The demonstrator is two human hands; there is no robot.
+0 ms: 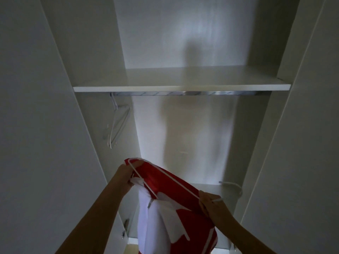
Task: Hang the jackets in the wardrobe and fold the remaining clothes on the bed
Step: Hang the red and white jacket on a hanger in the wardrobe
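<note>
White cord (233, 185): curved, low on the right.
Metal hinge (125, 228): shiny, low on the left.
Floor (131, 249): pale strip at the bottom.

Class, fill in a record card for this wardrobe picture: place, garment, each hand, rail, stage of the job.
Place: open wardrobe
Garment: red and white jacket with a white hanger, held below the rail
Left hand: grips the jacket and the hanger's end
Right hand: grips the hanger near its hook
Rail: under the shelf, spare hangers at its left end
Stage: jacket not yet hung
</note>
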